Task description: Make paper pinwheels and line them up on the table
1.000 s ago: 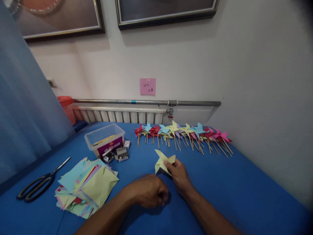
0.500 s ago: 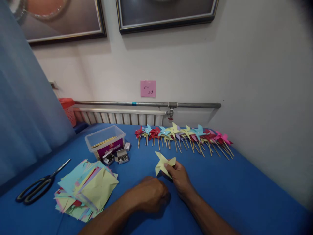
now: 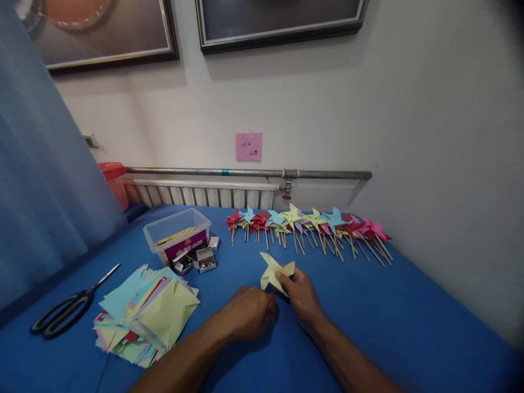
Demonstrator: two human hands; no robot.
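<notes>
My right hand (image 3: 301,297) pinches the middle of a pale yellow folded paper pinwheel head (image 3: 275,269) just above the blue table (image 3: 409,316). Its paper points stick out to the left and up. My left hand (image 3: 249,312) is curled into a loose fist right beside it, fingertips close to the paper's lower edge. What those fingers hold, if anything, is too small to see.
A row of finished pinwheels on sticks (image 3: 311,226) lies at the back. A clear plastic box with sticks (image 3: 177,233) and small open boxes of pins (image 3: 204,260) stand left of centre. A stack of coloured paper squares (image 3: 147,314) and black scissors (image 3: 65,308) lie at the left.
My left hand has moved up and right, closer to the yellow pinwheel. My right hand has kept its pinch on the paper nearly still.
</notes>
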